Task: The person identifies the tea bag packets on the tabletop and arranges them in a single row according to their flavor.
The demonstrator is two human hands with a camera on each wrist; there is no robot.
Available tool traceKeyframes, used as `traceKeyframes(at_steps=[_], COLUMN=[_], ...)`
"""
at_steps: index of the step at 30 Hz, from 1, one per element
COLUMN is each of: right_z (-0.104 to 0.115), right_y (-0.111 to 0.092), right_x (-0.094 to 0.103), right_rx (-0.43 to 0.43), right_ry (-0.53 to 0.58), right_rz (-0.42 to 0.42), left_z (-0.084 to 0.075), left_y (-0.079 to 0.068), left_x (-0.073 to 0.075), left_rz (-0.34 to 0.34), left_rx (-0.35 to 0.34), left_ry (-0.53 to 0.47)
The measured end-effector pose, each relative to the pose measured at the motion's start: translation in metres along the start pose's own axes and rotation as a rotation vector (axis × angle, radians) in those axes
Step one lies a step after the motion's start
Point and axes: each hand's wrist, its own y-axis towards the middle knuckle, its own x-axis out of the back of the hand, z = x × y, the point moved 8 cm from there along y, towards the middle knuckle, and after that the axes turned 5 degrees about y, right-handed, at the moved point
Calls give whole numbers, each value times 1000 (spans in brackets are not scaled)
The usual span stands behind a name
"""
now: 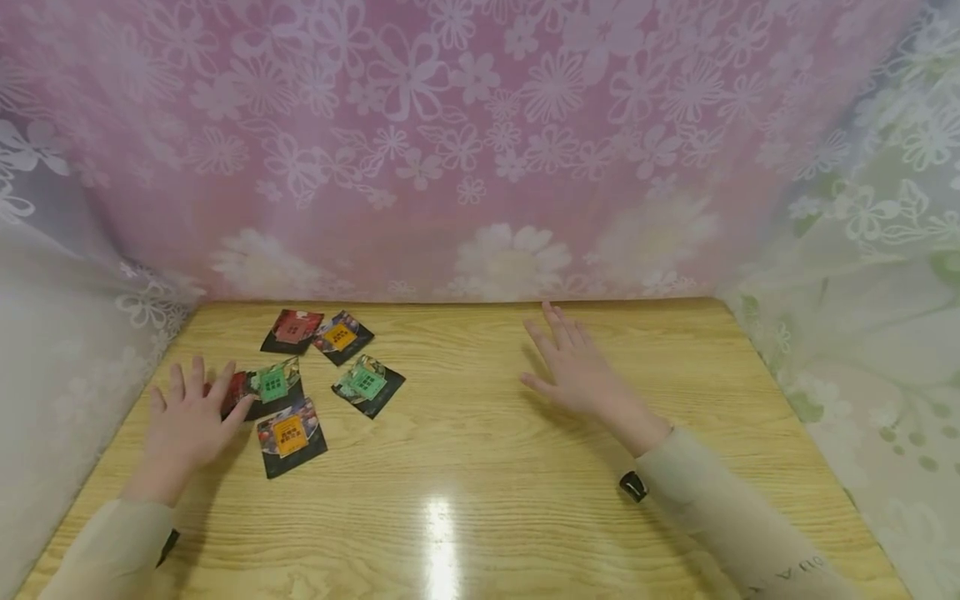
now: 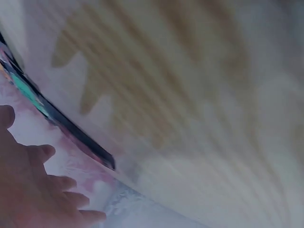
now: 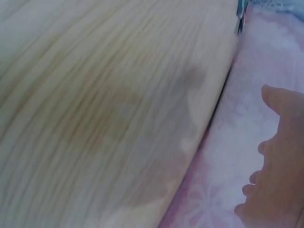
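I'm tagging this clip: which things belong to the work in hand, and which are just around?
Likely the work, nearest the left hand:
two red sachets
two green-labelled sachets
two orange-labelled sachets

Merely around:
wood-grain table
pink flowered curtain
black wrist-worn device

Six sachets (image 1: 293, 457) on counter (image 1: 465, 425), left half; left hand (image 1: 186, 425) at their left edge, right hand (image 1: 576, 371) well right; curtain (image 1: 480, 158) behind.

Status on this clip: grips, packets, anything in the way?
Left grip empty, spread by the packets. Right grip empty, over the table. Packets loosely grouped on its left side. Left grip partly covers a red packet in head view.
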Motion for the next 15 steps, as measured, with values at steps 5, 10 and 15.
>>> traceKeyframes(at_steps=[5,10,15], right_z=[25,45,64], right_y=[14,24,31], right_x=[-9,-21,-36], right_rx=[62,102,142], right_ry=[9,29,31], right_rz=[9,36,61], left_z=[7,10,12], left_y=[-4,-4,-4], left_x=[-5,-10,-12], left_rz=[45,79,107], left_rx=[-30,-58,-90], left_ry=[4,49,68])
